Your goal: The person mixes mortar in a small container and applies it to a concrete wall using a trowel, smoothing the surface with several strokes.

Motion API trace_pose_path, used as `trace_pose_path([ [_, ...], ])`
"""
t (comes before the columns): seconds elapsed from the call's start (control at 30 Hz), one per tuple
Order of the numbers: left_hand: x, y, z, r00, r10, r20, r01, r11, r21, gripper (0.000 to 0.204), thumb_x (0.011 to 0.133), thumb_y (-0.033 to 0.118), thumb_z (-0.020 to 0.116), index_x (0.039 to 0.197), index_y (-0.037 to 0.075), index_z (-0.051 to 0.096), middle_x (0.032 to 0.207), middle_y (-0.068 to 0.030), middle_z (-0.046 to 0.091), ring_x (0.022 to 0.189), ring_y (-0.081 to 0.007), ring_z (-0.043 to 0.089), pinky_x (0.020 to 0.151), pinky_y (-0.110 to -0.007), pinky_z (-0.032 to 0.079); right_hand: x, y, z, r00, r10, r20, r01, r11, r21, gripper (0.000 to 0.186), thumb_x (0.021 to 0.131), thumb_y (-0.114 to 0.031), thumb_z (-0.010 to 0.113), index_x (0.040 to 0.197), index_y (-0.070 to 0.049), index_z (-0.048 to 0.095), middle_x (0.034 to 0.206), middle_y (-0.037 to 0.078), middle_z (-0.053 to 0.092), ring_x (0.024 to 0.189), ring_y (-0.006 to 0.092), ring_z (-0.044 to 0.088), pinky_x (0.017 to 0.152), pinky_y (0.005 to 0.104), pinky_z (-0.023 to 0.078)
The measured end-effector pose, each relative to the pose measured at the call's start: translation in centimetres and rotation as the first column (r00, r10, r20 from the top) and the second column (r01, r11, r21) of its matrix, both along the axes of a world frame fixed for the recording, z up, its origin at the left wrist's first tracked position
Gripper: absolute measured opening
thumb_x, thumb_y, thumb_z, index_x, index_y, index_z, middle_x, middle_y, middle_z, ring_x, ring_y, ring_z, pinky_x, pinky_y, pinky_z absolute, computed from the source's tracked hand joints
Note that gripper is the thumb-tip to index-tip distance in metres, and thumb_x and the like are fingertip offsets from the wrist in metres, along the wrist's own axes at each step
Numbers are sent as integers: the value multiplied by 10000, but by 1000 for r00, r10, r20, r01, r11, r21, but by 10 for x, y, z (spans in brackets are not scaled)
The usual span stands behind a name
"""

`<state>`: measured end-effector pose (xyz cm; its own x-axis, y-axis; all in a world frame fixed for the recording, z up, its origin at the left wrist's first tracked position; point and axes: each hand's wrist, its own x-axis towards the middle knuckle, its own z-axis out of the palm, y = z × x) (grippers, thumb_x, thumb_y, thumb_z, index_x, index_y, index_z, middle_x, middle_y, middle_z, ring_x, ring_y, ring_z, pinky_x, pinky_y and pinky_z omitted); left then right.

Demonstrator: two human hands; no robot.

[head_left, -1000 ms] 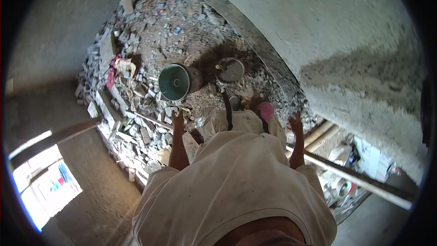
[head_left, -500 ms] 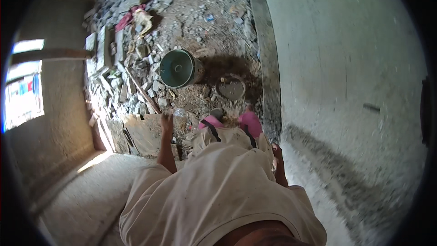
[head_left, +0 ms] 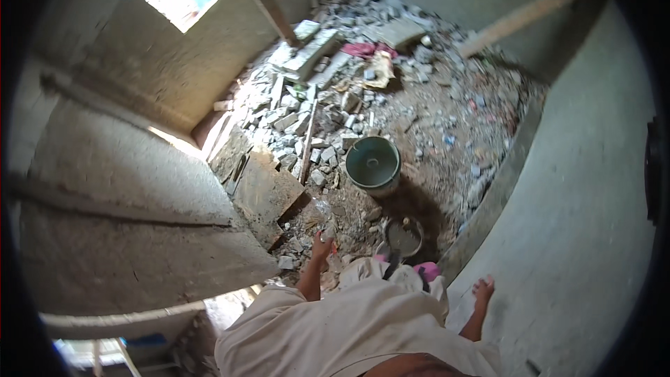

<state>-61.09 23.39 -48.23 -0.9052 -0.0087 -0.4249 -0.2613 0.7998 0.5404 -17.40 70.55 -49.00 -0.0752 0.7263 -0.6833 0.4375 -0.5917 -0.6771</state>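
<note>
My left hand (head_left: 322, 246) hangs at my left side above the rubble, its fingers loosely bent and apart, and I see nothing held in it. Out to the right, my right hand (head_left: 483, 287) is raised near the pale wall with its fingers half curled and apart, also holding nothing visible. A dark green bucket (head_left: 360, 160) stands upright on the ground ahead of me, and its inside shows no contents. Closer to my feet is a round shallow pan (head_left: 421, 240) with grey material in it. Neither hand touches the bucket or the pan.
Broken bricks and stones (head_left: 286, 122) pile up at the far left, with a wooden stick (head_left: 308, 141) among them. A flat board (head_left: 269, 192) lies left of me. Wooden poles (head_left: 534, 15) slant across the room. A low concrete ledge (head_left: 506, 199) runs along the right wall.
My view has swung left and lifted, bringing in more of the room and window. My right hand has moved outward from my side. The bucket and pan stay in place.
</note>
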Motion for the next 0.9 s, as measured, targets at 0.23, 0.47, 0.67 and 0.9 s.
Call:
trace_pose_path([
  [0.23,12,70,56,919,350,181,-393,845,362,790,884,332,665,1501,42,267,1368,-237,483,1202,-318,546,883,-442,501,-99,74,-12,875,468,123,-468,883,-26,513,864,-50,586,1365,-59,473,879,96,623,581,167,599,443,327,482],
  [0.47,83,69,31,671,696,256,-739,657,148,848,906,414,658,1538,103,187,1534,-208,266,1365,-393,364,1012,-534,429,-224,221,-44,745,664,70,-664,747,-23,483,862,-28,581,1338,-52,500,792,91,621,574,176,616,446,328,485],
  [0.67,119,242,-2,427,836,346,-904,411,122,867,924,457,599,1559,138,100,1575,-183,192,1397,-404,309,1107,-533,382,-312,434,-123,442,852,281,-896,408,174,382,805,-11,568,1184,-36,608,757,131,634,613,226,666,478,381,481],
  [0.9,244,284,84,123,964,235,-990,136,-37,811,961,356,587,1561,150,82,1602,-150,131,1426,-410,247,1137,-540,334,-386,443,-81,574,818,33,-819,573,29,320,728,-99,644,1039,-49,695,881,197,692,688,287,675,620,393,539],
])
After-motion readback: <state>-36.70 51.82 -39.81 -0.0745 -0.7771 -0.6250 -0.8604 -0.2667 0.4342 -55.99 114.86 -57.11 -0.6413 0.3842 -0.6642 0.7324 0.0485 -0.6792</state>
